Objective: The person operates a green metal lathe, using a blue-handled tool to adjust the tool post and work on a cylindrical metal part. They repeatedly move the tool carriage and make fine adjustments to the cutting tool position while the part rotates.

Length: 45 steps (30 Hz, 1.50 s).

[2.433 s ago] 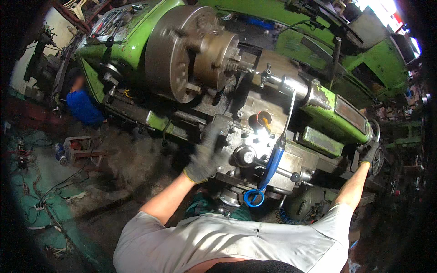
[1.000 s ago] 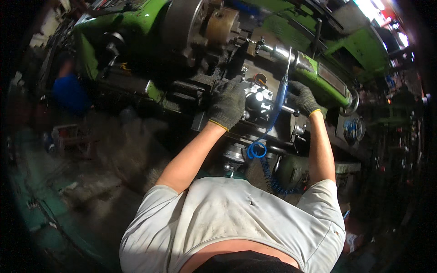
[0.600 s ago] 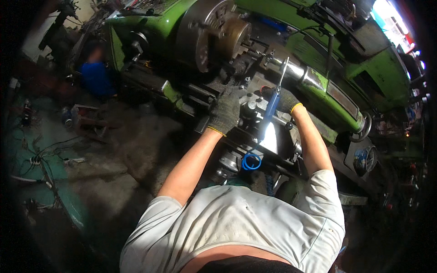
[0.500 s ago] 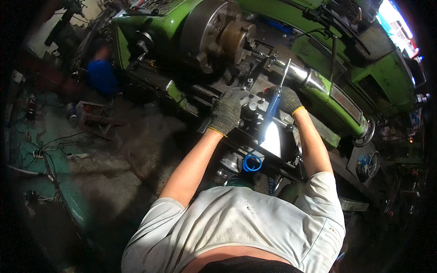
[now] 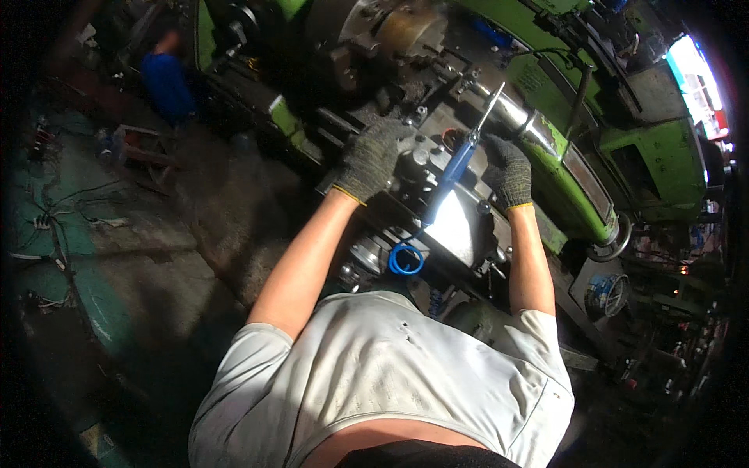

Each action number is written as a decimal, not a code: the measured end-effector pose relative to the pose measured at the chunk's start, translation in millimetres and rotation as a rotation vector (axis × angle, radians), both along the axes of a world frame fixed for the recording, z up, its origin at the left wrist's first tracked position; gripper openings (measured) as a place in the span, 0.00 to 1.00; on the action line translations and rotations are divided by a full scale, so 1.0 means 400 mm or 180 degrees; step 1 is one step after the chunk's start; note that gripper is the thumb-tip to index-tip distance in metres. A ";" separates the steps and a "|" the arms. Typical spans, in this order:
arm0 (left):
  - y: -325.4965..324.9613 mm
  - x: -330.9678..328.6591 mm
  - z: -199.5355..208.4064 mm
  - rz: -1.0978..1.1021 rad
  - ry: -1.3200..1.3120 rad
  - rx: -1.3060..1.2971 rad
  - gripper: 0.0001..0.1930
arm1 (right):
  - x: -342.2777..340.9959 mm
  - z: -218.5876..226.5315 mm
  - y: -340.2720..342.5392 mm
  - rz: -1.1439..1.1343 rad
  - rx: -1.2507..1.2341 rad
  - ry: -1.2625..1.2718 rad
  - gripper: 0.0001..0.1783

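Note:
Both hands wear dark grey knit gloves with yellow cuffs and reach over the carriage of a green lathe. My left hand (image 5: 370, 161) is curled at the left side of the metal tool post (image 5: 421, 156); what its fingers hold is hidden. On the other side, my right hand (image 5: 511, 170) is bent closed beside the tailstock, its fingertips hidden in shadow. Between the hands lies a blue air blow gun (image 5: 457, 164) with a long, thin metal nozzle pointing away from me. A coiled blue hose (image 5: 406, 260) hangs near its lower end.
The chuck (image 5: 337, 23) with a brownish round workpiece (image 5: 407, 33) is at the far left of the carriage. A tailstock handwheel (image 5: 613, 240) stands to the right. Cables (image 5: 58, 226) lie on the left floor. A person in blue (image 5: 168, 84) is at the back left.
The whole view has shifted, with the chuck now nearer the top edge. My right hand has moved slightly right, away from the blow gun. My left hand stays by the tool post.

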State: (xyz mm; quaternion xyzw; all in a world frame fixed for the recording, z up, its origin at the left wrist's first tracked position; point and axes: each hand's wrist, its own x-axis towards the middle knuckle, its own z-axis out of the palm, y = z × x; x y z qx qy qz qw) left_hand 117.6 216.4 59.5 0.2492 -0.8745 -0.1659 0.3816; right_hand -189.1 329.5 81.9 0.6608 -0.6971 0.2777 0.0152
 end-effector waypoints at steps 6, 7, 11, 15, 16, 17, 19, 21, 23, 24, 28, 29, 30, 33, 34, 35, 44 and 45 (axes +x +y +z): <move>-0.012 0.012 -0.023 -0.0015 0.0082 0.0101 0.17 | 0.049 0.079 0.030 -0.0102 -0.0173 -0.0762 0.25; -0.011 0.012 -0.017 -0.0047 0.0185 0.0202 0.17 | 0.052 0.084 0.028 -0.0090 -0.0216 -0.0768 0.25; -0.005 0.005 0.006 -0.0036 0.0345 0.0538 0.16 | 0.024 -0.023 0.020 -0.0170 0.0239 -0.0326 0.26; 0.012 0.000 0.000 0.0022 0.0552 0.0656 0.16 | -0.046 -0.144 -0.002 -0.0833 0.0200 -0.2358 0.16; 0.004 -0.001 -0.002 0.0049 0.0634 0.0607 0.16 | -0.053 -0.153 -0.014 -0.0875 0.0250 -0.2780 0.16; 0.002 -0.003 -0.004 0.0069 0.0715 0.0556 0.16 | -0.059 -0.160 -0.019 -0.0934 0.0299 -0.3199 0.15; 0.011 -0.006 -0.011 0.0191 0.0682 0.0568 0.16 | -0.074 -0.171 -0.017 -0.0679 0.0526 -0.1771 0.13; 0.015 -0.011 -0.017 0.0285 0.0614 0.0792 0.15 | -0.090 -0.181 -0.014 -0.0404 0.0667 -0.0357 0.10; 0.008 -0.003 -0.005 0.0240 0.0631 0.0669 0.14 | -0.069 -0.164 -0.034 -0.0444 0.0673 -0.0928 0.07; 0.009 0.000 0.001 0.0215 0.0639 0.0610 0.14 | -0.059 -0.152 -0.030 -0.0443 0.0750 -0.1017 0.06; 0.007 -0.019 -0.060 0.0264 0.0627 0.0796 0.16 | -0.099 -0.147 -0.074 -0.0454 0.0511 -0.2651 0.09; 0.003 -0.011 -0.038 0.0214 0.0573 0.0716 0.16 | -0.072 -0.109 -0.097 -0.0337 0.0347 -0.2012 0.09; 0.006 0.003 -0.017 0.0169 0.0520 0.0638 0.17 | -0.044 -0.067 -0.124 -0.0279 0.0149 -0.1320 0.11; 0.003 0.020 0.009 -0.0001 0.0387 0.0594 0.16 | 0.017 0.024 -0.211 -0.0704 -0.0554 -0.3144 0.15; 0.002 0.023 0.015 -0.0036 0.0305 0.0554 0.15 | 0.010 0.039 -0.240 -0.0603 -0.0654 -0.2441 0.15; -0.001 0.024 0.020 -0.0068 0.0229 0.0505 0.16 | 0.002 0.049 -0.270 -0.0504 -0.0749 -0.1731 0.16; 0.018 0.015 0.051 0.0206 0.0254 0.0641 0.16 | -0.037 0.049 -0.459 -0.0751 -0.0899 -0.0453 0.15; 0.018 0.014 0.053 0.0328 0.0322 0.0564 0.16 | -0.042 0.053 -0.468 -0.0757 -0.0812 -0.0426 0.15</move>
